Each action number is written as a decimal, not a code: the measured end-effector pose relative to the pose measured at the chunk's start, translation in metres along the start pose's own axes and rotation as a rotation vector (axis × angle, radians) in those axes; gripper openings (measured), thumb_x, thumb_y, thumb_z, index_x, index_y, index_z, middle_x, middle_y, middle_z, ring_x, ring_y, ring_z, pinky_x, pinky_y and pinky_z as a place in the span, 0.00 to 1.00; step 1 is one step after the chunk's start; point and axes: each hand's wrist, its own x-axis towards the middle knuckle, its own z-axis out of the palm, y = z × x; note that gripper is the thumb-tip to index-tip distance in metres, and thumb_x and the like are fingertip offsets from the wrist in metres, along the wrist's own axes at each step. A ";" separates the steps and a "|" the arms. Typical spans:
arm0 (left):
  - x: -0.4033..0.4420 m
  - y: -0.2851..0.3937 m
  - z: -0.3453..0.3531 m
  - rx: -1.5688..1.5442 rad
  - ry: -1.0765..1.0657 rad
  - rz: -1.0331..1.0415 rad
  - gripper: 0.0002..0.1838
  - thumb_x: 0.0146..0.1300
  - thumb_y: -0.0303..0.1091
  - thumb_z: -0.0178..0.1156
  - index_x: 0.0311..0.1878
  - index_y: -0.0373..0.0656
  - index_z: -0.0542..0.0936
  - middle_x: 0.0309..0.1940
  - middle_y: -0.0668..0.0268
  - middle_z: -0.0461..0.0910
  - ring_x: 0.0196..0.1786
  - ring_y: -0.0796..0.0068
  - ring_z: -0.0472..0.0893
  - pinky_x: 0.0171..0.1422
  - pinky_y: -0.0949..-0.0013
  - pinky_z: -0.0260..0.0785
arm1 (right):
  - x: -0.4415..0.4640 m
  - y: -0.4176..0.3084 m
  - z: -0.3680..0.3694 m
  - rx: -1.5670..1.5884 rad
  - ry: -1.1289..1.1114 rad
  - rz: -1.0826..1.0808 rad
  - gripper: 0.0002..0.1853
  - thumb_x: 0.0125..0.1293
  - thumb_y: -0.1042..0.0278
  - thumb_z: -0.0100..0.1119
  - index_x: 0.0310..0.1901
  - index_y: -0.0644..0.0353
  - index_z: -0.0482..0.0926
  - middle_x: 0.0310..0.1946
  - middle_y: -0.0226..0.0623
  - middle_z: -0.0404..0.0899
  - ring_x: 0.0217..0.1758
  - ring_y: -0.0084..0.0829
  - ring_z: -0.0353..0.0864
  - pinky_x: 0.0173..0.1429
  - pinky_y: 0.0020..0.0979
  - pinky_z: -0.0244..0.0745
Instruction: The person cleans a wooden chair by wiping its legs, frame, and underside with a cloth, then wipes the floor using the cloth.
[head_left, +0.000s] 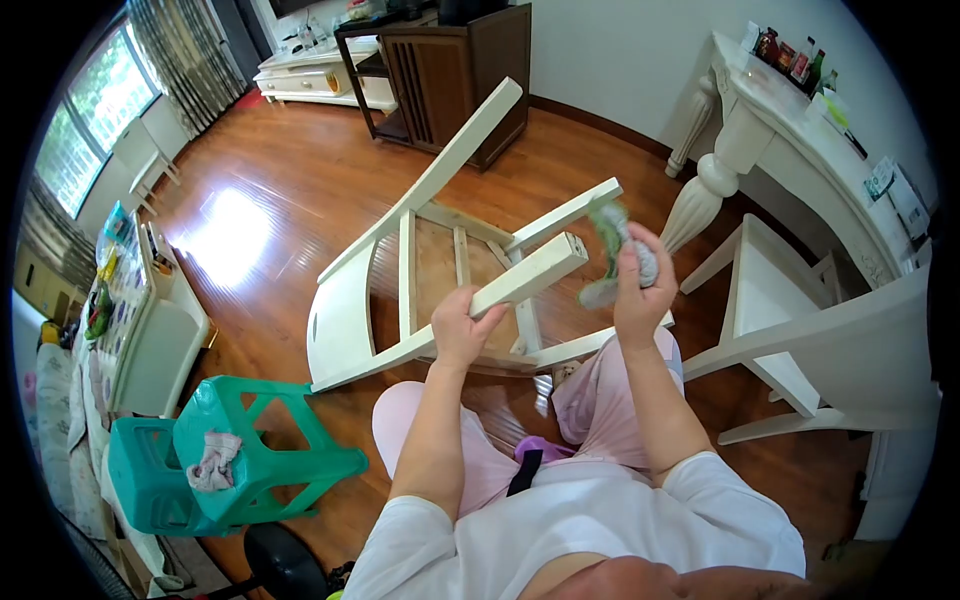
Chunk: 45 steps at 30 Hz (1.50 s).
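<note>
A white wooden chair (pixel 340 315) lies tipped over on the floor in front of me, its underside and bare wood seat bottom showing. My left hand (pixel 462 325) is wrapped round one of its legs (pixel 530 273), which points up toward me. A little to the right, my right hand (pixel 645 285) is closed on a bunched green-and-white cloth (pixel 610 235). The cloth is beside the leg ends; whether it touches the wood I cannot tell.
Green plastic stools (pixel 290 400) stand at the left, with a crumpled grey rag (pixel 216 462) on top. Another white chair (pixel 780 310) and a white table (pixel 800 135) with bottles are at the right. A dark cabinet (pixel 450 85) stands behind.
</note>
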 end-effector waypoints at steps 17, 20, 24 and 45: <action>0.001 0.008 -0.002 -0.027 -0.012 0.004 0.17 0.47 0.43 0.70 0.31 0.39 0.80 0.24 0.59 0.77 0.28 0.59 0.77 0.34 0.63 0.68 | 0.012 -0.005 0.002 0.134 -0.027 -0.087 0.09 0.66 0.70 0.55 0.44 0.64 0.77 0.44 0.40 0.78 0.45 0.29 0.77 0.52 0.26 0.70; 0.001 0.007 -0.001 0.021 -0.012 -0.006 0.16 0.46 0.42 0.70 0.31 0.39 0.79 0.24 0.59 0.77 0.28 0.59 0.77 0.34 0.63 0.68 | 0.013 -0.014 0.017 0.101 -0.190 -0.266 0.08 0.64 0.72 0.55 0.43 0.63 0.77 0.46 0.43 0.77 0.44 0.33 0.78 0.52 0.28 0.70; 0.002 0.005 -0.002 0.066 -0.027 -0.004 0.15 0.46 0.41 0.69 0.30 0.39 0.79 0.24 0.59 0.77 0.28 0.59 0.77 0.34 0.63 0.68 | -0.023 0.018 0.014 0.079 -0.049 -0.194 0.05 0.65 0.73 0.55 0.40 0.66 0.75 0.47 0.42 0.76 0.47 0.29 0.75 0.55 0.28 0.68; 0.000 0.005 0.000 -0.005 -0.011 -0.025 0.15 0.46 0.40 0.70 0.31 0.38 0.79 0.24 0.60 0.77 0.27 0.63 0.77 0.34 0.64 0.68 | -0.031 0.026 -0.007 0.017 -0.029 -0.089 0.08 0.60 0.78 0.53 0.41 0.63 0.78 0.46 0.43 0.76 0.47 0.34 0.77 0.52 0.29 0.71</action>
